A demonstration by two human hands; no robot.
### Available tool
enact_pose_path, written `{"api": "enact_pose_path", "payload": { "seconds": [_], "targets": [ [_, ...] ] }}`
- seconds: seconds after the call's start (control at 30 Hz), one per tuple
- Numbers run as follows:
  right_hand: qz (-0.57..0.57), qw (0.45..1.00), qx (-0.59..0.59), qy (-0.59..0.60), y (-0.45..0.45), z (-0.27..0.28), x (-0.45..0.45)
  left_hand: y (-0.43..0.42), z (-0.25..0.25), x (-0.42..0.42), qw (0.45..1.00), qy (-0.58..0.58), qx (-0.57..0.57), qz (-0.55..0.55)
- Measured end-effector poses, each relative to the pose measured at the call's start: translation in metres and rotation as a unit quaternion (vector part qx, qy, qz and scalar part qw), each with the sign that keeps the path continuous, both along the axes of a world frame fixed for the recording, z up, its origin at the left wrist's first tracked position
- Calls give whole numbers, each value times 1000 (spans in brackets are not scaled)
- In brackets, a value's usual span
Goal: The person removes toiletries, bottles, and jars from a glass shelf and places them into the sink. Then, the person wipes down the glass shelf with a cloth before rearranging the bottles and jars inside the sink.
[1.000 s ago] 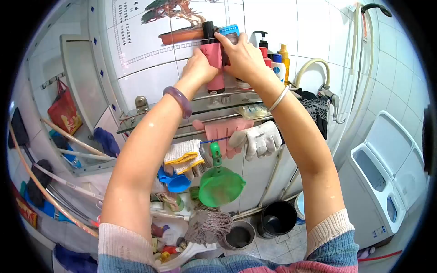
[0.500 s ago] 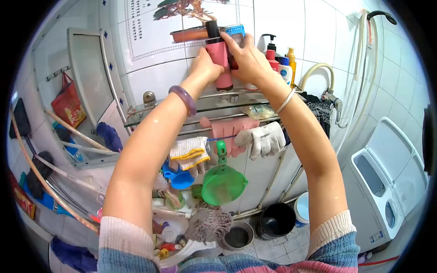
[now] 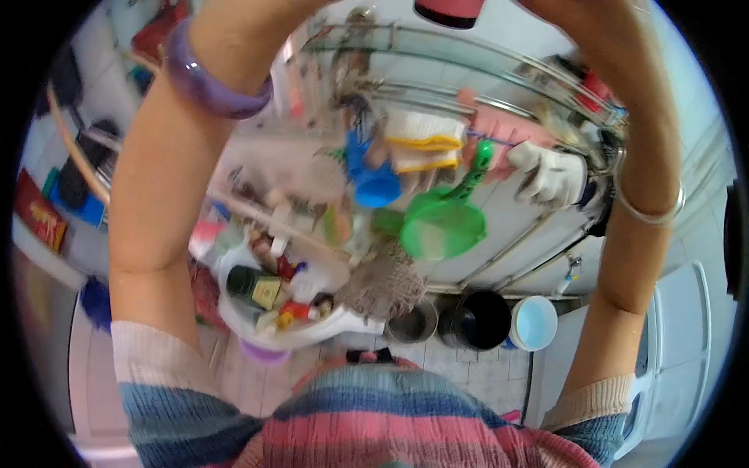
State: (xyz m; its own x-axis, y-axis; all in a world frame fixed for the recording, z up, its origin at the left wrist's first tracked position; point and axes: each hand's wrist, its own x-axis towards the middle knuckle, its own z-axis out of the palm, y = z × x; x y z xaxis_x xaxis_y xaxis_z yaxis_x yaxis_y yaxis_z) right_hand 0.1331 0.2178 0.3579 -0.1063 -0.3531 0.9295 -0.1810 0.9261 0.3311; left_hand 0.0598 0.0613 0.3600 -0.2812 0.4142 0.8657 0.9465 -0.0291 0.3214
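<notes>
At the top edge hangs the lower end of a pink bottle (image 3: 449, 11) with a dark base band; its upper part is cut off by the frame. My left hand (image 3: 300, 8) shows only near the wrist, left of the bottle, below which a purple bangle (image 3: 209, 78) circles the forearm. To the bottle's right, part of my right hand (image 3: 566, 9) is seen, with a silver bangle (image 3: 651, 212) lower on that arm. Both sets of fingers lie outside the picture, so their hold is hidden. Beneath the bottle runs a glass shelf (image 3: 468, 56) with metal rails.
White gloves (image 3: 550, 175), a blue scoop (image 3: 374, 183) and a green ladle-like strainer (image 3: 443, 226) hang below the shelf. A grey mop head (image 3: 382, 285), a black bucket (image 3: 476, 320) and a light-blue bucket (image 3: 534, 322) are lower down. Bottles crowd a white basin (image 3: 312, 335).
The view has tilted down and blurred. The pink bottle and both hands now sit at the top edge, mostly cut off. Other shelf bottles have left the view; more floor and basin show.
</notes>
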Motion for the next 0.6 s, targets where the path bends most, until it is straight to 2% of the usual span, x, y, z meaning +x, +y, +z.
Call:
{"api": "enact_pose_path", "payload": {
  "seconds": [0.1, 0.2, 0.27, 0.33, 0.4, 0.43, 0.47, 0.5, 0.53, 0.6],
  "targets": [
    [65, 966, -233, -96, -103, -43, 20, -68, -55, 34, 998, -62, 7, 12],
    [110, 976, 23, -187, -72, -109, 7, -117, -137, 34, 982, -121, -22, 145],
    [182, 944, -1, -276, -92, -163, -5, -145, -196, 35, 964, -145, -38, 218],
    [232, 905, -19, -356, -113, -220, -21, -167, -253, 38, 932, -324, -5, 165],
    [289, 845, -65, -445, -141, -283, -35, -184, -326, 36, 896, -421, 49, 136],
    [256, 851, -42, -457, -150, -311, -40, -191, -367, 32, 880, -445, 60, 152],
    [272, 842, -27, -464, -155, -343, -50, -195, -401, 28, 865, -468, 71, 168],
    [269, 840, -14, -470, -161, -371, -57, -196, -416, 29, 849, -489, 32, 198],
    [246, 796, -24, -552, -163, -397, -60, -198, -429, 30, 830, -510, -9, 226],
    [235, 750, -13, -618, -166, -435, -72, -204, -490, 19, 773, -590, -2, 233]
  ]
}}
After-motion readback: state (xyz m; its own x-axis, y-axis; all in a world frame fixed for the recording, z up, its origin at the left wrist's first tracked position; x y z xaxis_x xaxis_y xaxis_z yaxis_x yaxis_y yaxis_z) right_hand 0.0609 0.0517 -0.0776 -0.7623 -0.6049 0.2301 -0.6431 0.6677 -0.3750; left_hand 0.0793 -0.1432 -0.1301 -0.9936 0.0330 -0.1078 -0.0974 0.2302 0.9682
